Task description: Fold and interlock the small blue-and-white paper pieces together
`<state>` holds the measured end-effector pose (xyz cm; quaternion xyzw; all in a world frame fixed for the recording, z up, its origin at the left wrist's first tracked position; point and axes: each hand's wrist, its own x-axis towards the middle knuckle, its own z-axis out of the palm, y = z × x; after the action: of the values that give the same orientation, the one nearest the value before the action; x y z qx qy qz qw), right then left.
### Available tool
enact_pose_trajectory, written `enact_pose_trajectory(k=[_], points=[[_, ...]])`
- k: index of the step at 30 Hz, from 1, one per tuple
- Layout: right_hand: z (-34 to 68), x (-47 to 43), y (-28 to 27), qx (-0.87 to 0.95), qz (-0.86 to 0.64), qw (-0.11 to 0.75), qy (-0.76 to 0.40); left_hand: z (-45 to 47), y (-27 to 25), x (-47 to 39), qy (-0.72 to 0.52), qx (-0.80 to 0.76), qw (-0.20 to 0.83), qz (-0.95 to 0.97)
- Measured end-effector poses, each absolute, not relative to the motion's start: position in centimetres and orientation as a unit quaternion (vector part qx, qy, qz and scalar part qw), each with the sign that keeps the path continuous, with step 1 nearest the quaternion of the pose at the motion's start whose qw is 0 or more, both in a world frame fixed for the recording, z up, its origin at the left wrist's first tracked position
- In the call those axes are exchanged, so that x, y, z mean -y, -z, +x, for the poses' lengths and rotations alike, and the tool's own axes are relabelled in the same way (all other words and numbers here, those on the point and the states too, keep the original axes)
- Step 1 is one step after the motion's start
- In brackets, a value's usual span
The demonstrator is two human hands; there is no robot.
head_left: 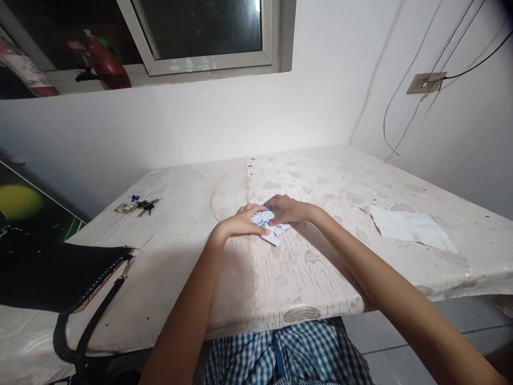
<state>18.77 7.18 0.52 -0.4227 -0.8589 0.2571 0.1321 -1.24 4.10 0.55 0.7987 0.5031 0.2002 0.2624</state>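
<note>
A small cluster of white paper slips [262, 217] with blue handwriting rests on the table between my two hands. One blank-looking slip [271, 238] sticks out toward me at the near side. My left hand [243, 220] curves round the slips from the left, its thumb at their near edge and its fingers along the far side. From the right, my right hand [289, 209] bends over the same slips, thumb and fingertips touching them. Parts of the slips are hidden under my fingers.
The table [288, 278] has a pale patterned plastic cover. A torn white paper [412, 229] lies to the right. Keys [147, 205] lie at the left, beyond a black bag [60, 275] with a strap. A wall [224, 123] stands behind the table.
</note>
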Motion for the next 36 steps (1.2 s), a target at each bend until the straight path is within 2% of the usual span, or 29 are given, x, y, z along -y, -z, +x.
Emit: enact_pose_trajectory(k=[3, 7, 10, 12, 15, 19, 22, 25, 30, 32, 36], points=[[18.0, -6.6, -0.6, 0.876, -0.390, 0.137, -0.248, -1.2, -0.4, -3.8, -0.139, -0.482, 0.274, 0.821], [17.0, -6.2, -0.2, 0.892, -0.385, 0.162, -0.174, -0.7, -0.2, -4.1, -0.215, -0.479, 0.300, 0.796], [16.6, -6.2, 0.2, 0.899, -0.396, 0.169, -0.088, -0.6, 0.0, -4.5, -0.252, -0.487, 0.270, 0.792], [16.6, -6.4, 0.3, 0.893, -0.405, 0.182, -0.072, -0.7, 0.2, -4.9, -0.280, -0.499, 0.259, 0.779], [16.7, -7.0, 0.0, 0.859, -0.420, 0.264, -0.127, -0.9, 0.0, -5.4, -0.354, -0.490, 0.298, 0.738], [17.0, -8.2, -1.1, 0.742, -0.425, 0.398, -0.332, -0.9, -1.1, -5.8, -0.490, -0.458, 0.374, 0.641], [17.7, -8.7, -1.6, 0.707, -0.426, 0.425, -0.373, -1.2, -1.5, -5.7, -0.479, -0.473, 0.364, 0.644], [18.9, -8.5, -1.7, 0.755, -0.471, 0.343, -0.301, -2.0, -1.3, -5.2, -0.373, -0.532, 0.285, 0.705], [19.2, -6.7, -2.2, 0.867, -0.422, 0.037, -0.260, -2.8, -1.5, -3.9, -0.102, -0.531, 0.302, 0.785], [18.4, -5.8, -2.5, 0.877, -0.429, -0.008, -0.213, -2.6, -1.8, -3.6, -0.079, -0.525, 0.287, 0.797], [16.7, -4.6, -2.8, 0.891, -0.432, -0.013, -0.141, -2.1, -1.8, -3.6, -0.118, -0.514, 0.282, 0.801]])
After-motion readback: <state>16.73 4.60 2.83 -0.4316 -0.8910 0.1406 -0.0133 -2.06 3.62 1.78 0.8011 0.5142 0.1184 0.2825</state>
